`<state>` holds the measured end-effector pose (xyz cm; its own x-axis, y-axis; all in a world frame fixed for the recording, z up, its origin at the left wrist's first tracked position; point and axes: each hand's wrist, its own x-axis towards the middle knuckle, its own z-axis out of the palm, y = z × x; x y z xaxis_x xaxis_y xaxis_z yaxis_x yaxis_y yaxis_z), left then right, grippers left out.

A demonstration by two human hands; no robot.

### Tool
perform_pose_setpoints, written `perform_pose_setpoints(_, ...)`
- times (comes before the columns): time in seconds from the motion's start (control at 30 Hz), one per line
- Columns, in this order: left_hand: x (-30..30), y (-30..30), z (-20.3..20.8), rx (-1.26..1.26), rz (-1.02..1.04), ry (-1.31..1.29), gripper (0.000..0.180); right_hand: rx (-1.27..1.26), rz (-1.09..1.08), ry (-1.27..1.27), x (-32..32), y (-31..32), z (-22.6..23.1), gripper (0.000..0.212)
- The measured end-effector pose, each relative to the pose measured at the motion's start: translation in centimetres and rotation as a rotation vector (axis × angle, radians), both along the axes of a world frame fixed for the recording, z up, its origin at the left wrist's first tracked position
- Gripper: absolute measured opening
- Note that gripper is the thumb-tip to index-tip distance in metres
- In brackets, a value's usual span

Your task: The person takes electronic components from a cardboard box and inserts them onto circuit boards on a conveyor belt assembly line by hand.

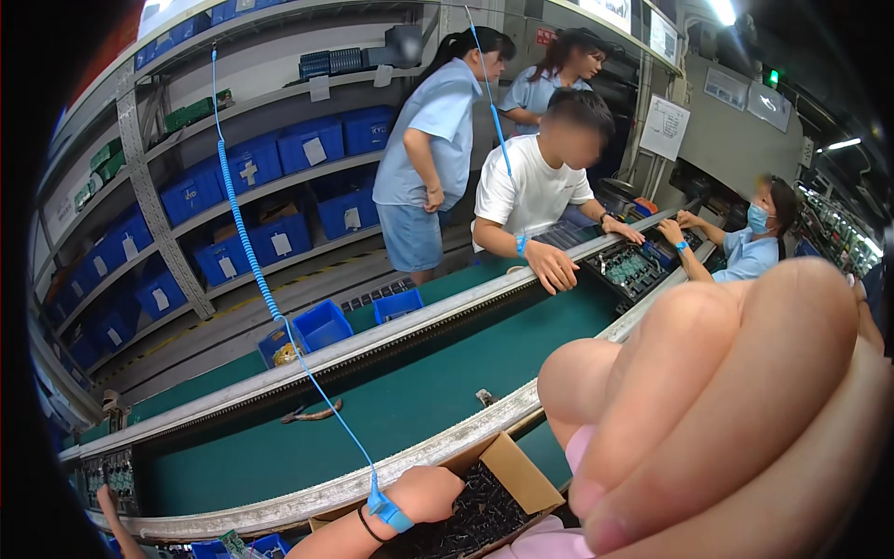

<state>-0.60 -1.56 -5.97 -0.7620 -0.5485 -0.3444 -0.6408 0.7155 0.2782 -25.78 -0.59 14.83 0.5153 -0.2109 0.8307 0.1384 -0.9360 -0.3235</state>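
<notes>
My left hand [426,492], with a blue wrist strap [387,512] and a black band behind it, is over an open cardboard box [520,470]. Small black parts [480,508] fill the box. The fingers curl down out of sight, so whatever they grip is hidden. Very close and large at the right is my right hand [717,401], its fingers bent and pressed together. Nothing I can name shows in it. A blue cord [326,396] runs up from the left wrist strap, coiled higher up.
Beyond the box runs a green conveyor [372,410] between pale rails, carrying board-filled trays [629,270] [110,480]. A brown strip-like piece [312,413] lies on it. A co-worker's hand [553,268] hovers across it; another person's arm [116,522] is lower left. Blue bins [323,326] stand behind.
</notes>
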Motion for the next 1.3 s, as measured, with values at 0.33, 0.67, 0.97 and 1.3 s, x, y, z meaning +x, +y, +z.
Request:
perform_pose_setpoints(0.33, 0.0, 0.2, -0.6, 0.001, 0.011, 0.038, 0.015, -0.06, 0.043, -0.019, -0.8, -2.1, -0.3, 0.041)
perform_pose_setpoints(0.67, -0.9, 0.0, -0.6, 0.025, 0.044, 0.026, 0.014, -0.093, 0.101, -0.096, -1.3, -4.6, -2.4, 0.044)
perform_pose_setpoints(0.97, -0.6, 0.1, -1.1, 0.018, 0.072, 0.047, 0.012, -0.144, 0.15, -0.139, -0.1, -5.9, -3.1, 0.048)
perform_pose_setpoints(1.3, -0.3, 0.4, -1.7, -0.022, 0.094, 0.1, 0.011, -0.11, 0.193, -0.198, 1.8, -6.2, -4.5, 0.051)
